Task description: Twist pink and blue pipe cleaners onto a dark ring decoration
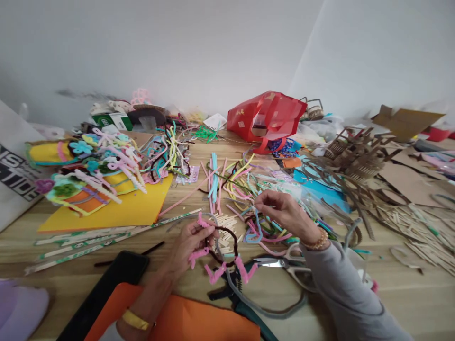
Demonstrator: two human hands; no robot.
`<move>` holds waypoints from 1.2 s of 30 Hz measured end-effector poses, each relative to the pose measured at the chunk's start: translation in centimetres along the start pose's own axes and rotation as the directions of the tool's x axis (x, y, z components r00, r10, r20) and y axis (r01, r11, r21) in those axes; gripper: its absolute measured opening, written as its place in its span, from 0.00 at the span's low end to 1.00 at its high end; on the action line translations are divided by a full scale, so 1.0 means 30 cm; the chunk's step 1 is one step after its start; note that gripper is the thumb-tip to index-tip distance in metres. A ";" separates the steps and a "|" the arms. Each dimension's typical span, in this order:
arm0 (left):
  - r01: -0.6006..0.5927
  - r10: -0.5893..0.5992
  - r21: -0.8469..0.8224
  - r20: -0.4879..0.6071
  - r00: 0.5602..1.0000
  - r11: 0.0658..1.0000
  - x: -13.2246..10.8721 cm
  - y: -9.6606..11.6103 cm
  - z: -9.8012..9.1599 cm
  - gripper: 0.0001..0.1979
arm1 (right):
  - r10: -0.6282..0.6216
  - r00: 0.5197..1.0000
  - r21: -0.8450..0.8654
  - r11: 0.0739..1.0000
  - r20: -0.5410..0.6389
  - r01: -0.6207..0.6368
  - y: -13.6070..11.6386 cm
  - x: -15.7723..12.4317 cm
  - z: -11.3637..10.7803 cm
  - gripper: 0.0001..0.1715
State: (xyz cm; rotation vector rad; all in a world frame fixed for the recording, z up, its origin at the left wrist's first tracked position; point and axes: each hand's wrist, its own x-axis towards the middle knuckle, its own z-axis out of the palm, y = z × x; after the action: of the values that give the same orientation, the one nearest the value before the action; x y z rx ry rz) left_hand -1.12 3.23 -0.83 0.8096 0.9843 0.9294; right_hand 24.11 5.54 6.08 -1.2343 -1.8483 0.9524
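My left hand (190, 244) is closed around a twisted bundle of pink, brown and grey pipe cleaners (227, 265) just above the table's near edge. My right hand (282, 213) pinches something thin over a heap of loose coloured pipe cleaners (241, 189); I cannot make out what it pinches. Silver scissors (284, 263) lie just below my right wrist. A small pile of pale wooden sticks (227, 225) lies between my hands.
Finished pipe-cleaner flowers (95, 170) rest on a yellow sheet (121, 210) at the left. A red bag (268, 116) stands at the back. Cardboard scraps (359, 156) and wooden sticks (423, 227) cover the right side. An orange sheet (192, 322) and a black pad (106, 289) lie near me.
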 end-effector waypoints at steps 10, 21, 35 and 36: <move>0.082 -0.080 0.042 -0.052 0.995 0.996 -0.006 -0.001 0.015 0.14 | 0.134 0.971 -0.785 0.615 0.199 0.076 0.051 -0.080 0.135 0.12; 0.095 -0.091 0.077 -0.062 0.994 0.992 -0.002 -0.001 0.007 0.15 | 0.016 0.985 -0.867 0.477 0.172 0.144 0.037 -0.123 0.230 0.12; 0.045 -0.043 0.051 -0.030 0.999 0.998 -0.001 -0.011 0.007 0.13 | 0.012 0.983 -0.794 0.591 0.183 0.140 0.078 -0.085 0.179 0.16; 0.041 -0.040 0.049 -0.023 0.999 0.998 0.001 -0.014 0.005 0.12 | 0.015 0.984 -0.789 0.600 0.176 0.132 0.081 -0.084 0.169 0.16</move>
State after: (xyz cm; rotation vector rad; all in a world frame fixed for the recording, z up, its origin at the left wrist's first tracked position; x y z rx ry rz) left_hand -0.86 3.08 -1.17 0.8193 1.0423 0.8835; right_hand 21.52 2.85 1.17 -1.6060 -2.5673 0.1117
